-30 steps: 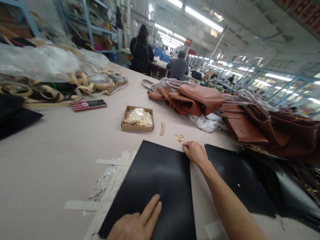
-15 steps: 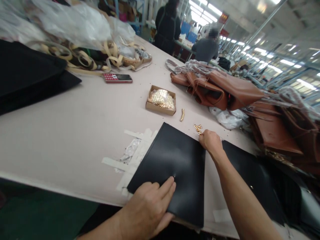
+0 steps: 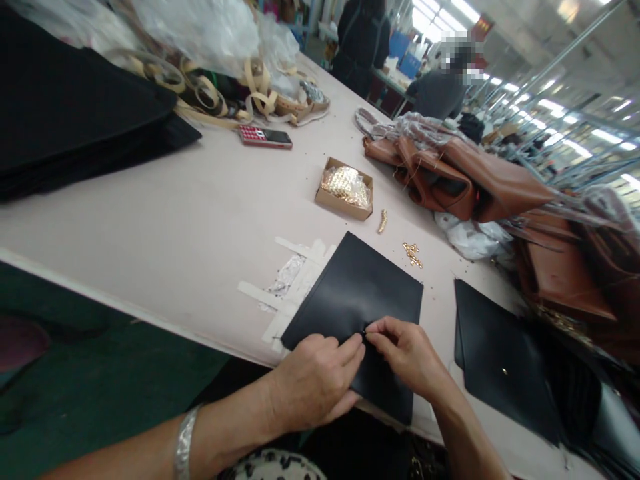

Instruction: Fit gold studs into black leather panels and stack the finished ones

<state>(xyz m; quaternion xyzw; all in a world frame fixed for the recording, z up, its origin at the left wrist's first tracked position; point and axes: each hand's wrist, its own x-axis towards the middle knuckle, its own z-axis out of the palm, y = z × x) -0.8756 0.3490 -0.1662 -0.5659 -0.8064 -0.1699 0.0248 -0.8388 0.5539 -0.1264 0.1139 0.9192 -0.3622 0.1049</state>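
A black leather-like panel [image 3: 345,287] lies at the table's near edge, partly on white tape strips. My left hand [image 3: 320,380] rests on its lower part, index and middle fingers stretched out beside a small spot near the middle. At that same spot, my right hand [image 3: 407,350] has thumb and forefinger pinched together. Whatever small piece they hold is hidden by the fingertips. Beyond the panel lie loose gold metal pieces [image 3: 413,255] and a short gold stack [image 3: 383,221]. An open cardboard box [image 3: 344,207] contains bagged gold pieces.
To the right are more black panels [image 3: 505,333], one with a gold fitting, and brown leather bags [image 3: 500,173]. A red phone [image 3: 265,137], tan straps [image 3: 210,93] and black material [image 3: 90,113] occupy the left. Two people stand in the background.
My right hand has come from the loose gold pieces back to the panel's middle, beside my left fingertips. The left hand stays on the panel. The view has shifted slightly.
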